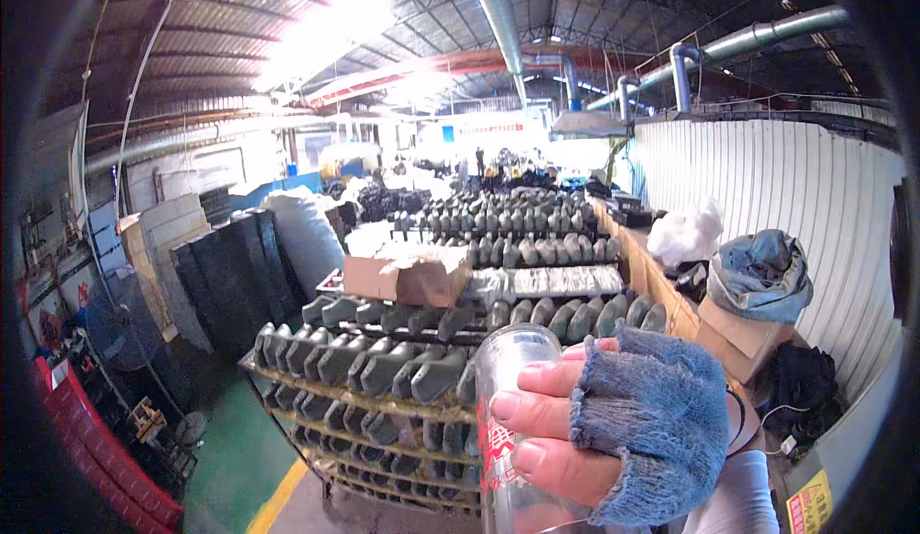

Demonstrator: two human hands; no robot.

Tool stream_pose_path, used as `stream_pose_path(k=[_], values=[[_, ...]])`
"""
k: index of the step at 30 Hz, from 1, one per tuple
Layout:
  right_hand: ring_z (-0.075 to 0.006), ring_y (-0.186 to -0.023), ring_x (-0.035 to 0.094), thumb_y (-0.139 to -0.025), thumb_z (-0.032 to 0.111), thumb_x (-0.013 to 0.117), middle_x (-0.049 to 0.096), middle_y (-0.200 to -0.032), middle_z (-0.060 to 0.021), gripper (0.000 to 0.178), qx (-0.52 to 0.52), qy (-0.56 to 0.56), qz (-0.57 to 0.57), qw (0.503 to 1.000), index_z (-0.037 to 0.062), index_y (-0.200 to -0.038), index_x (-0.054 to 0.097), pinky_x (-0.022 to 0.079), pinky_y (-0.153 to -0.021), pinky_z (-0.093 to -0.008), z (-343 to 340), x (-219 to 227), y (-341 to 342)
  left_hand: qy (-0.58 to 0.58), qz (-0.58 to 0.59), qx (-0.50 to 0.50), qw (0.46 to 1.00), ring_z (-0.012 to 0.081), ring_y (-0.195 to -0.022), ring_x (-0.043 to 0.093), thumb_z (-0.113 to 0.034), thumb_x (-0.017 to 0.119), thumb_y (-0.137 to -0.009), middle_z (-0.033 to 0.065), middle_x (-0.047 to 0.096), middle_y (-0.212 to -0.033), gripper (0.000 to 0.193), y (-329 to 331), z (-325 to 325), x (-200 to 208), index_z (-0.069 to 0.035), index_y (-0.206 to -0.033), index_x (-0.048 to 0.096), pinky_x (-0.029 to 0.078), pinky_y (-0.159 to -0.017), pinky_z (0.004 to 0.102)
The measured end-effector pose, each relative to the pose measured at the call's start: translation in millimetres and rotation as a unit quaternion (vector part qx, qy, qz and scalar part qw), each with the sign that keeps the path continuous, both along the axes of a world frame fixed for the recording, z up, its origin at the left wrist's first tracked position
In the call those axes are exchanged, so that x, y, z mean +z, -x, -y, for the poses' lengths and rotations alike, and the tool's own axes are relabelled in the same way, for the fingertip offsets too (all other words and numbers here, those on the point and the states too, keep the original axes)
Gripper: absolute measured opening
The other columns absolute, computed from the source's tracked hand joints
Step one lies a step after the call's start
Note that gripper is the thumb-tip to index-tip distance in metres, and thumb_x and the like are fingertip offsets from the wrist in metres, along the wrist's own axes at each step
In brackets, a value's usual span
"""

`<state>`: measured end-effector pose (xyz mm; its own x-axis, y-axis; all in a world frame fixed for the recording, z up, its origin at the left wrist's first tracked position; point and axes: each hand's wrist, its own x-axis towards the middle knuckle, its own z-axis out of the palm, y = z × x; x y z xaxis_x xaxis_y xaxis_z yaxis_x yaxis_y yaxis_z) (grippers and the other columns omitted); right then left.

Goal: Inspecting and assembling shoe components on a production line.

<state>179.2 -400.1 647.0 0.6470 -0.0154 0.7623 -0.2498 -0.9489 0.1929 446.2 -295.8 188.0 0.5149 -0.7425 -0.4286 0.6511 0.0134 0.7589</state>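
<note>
My right hand (623, 419), in a worn blue knitted glove with bare fingertips, comes in from the lower right. Its fingers wrap around a clear drinking cup (498, 467) with red print on its side. The cup is raised close in front of me, and its lower part runs out of the picture. My thumb is hidden. Beyond the cup stands a rack (383, 400) of several tiers, filled with dark green foot-shaped forms (383, 366). No part of my left hand shows.
A cardboard box (407, 277) sits on top of the racks. To the right, a bundle of grey-blue cloth (762, 271) rests on a carton (738, 333) beside a white corrugated wall (815, 170). On the left are a fan (125, 328), dark panels (235, 280) and green floor (225, 448).
</note>
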Motion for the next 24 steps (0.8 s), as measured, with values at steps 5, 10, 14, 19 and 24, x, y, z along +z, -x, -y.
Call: stream_pose_path(k=[5, 10, 14, 19, 24], values=[[-0.0319, -0.096, 0.072, -0.085, 0.033, 0.071, 0.073, -0.106, -0.0134, 0.037, 0.031, 0.221, -0.017, 0.975, 0.0065, -0.111, 0.069, 0.058, -0.086, -0.0451, 35.4, 1.1, 2.0, -0.003, -0.077, -0.059, 0.995, 0.0131, -0.078, 0.054, -0.041, 0.059, -0.103, -0.0027, 0.061, -0.086, 0.027, -13.3, 6.4, -3.3, -0.016, -0.096, 0.064, 0.044, -0.072, 0.0300], [-0.0274, -0.106, 0.073, -0.087, 0.038, 0.076, 0.076, -0.115, -0.0051, 0.029, -0.055, -0.015, 0.088, 0.995, 0.0224, -0.109, 0.066, 0.053, -0.100, -0.0451, -23.8, 7.0, -0.5, 0.006, -0.043, -0.071, 0.997, 0.0129, -0.082, 0.055, -0.039, 0.059, -0.102, -0.0022, 0.061, -0.093, 0.027, -11.0, 25.8, 5.4, -0.013, -0.110, 0.060, 0.044, -0.076, 0.0299], [-0.0271, -0.107, 0.073, -0.088, 0.038, 0.075, 0.076, -0.111, -0.0092, 0.029, -0.027, 0.046, 0.057, 0.997, 0.0174, -0.107, 0.068, 0.056, -0.094, -0.0438, -7.1, -1.1, -0.1, 0.017, -0.009, -0.078, 0.997, 0.0128, -0.086, 0.055, -0.037, 0.060, -0.102, -0.0018, 0.061, -0.099, 0.033, -5.7, 26.7, 12.2, -0.011, -0.121, 0.057, 0.044, -0.080, 0.0298], [-0.0287, -0.110, 0.066, -0.090, 0.034, 0.069, 0.073, -0.119, -0.0097, 0.043, 0.020, 0.183, -0.066, 0.981, 0.0087, -0.125, 0.070, 0.053, -0.097, -0.0459, 32.7, -37.8, 38.8, 0.045, 0.067, -0.117, 0.990, 0.0126, -0.091, 0.055, -0.035, 0.060, -0.101, -0.0013, 0.061, -0.106, 0.044, -0.7, 33.3, 27.0, -0.008, -0.135, 0.053, 0.044, -0.085, 0.0297], [-0.0331, -0.094, 0.072, -0.075, 0.043, 0.080, 0.070, -0.108, -0.0134, 0.058, 0.118, -0.203, -0.011, 0.972, 0.0045, -0.116, 0.065, 0.058, -0.087, -0.0444, 49.5, -107.5, 21.5, 0.106, 0.245, -0.138, 0.954, 0.0125, -0.096, 0.056, -0.033, 0.060, -0.101, -0.0008, 0.060, -0.113, 0.057, 0.0, 24.7, 60.6, -0.005, -0.149, 0.049, 0.045, -0.089, 0.0296]])
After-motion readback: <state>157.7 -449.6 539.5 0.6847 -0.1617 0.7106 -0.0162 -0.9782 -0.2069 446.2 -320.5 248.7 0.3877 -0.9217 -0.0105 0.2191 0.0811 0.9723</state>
